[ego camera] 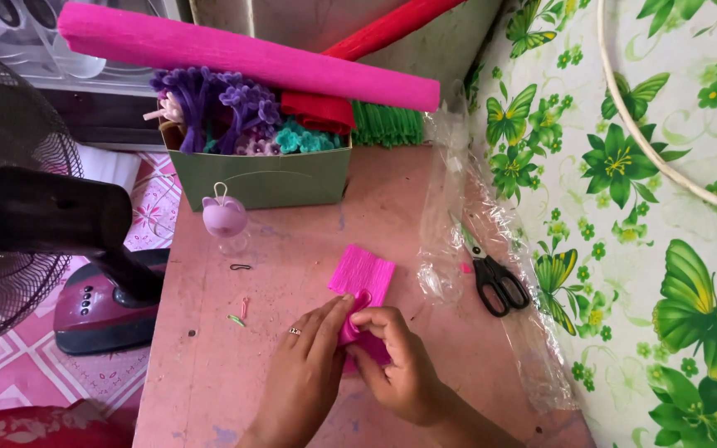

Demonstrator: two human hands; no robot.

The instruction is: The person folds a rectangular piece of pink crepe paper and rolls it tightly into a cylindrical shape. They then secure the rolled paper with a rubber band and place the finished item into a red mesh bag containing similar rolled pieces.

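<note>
Both hands pinch the folded strip of bright pink crepe paper [363, 286] flat against the pink tabletop [292, 249]; left hand [304, 365] steadies, right hand [396, 361] creases; black-handled scissors [495, 282] lie near.

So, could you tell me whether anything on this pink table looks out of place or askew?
Only small things: the long pink crepe roll lies slanted across the green box, overhanging both sides, and a few small scraps lie loose on the pink table left of the left hand.
</note>
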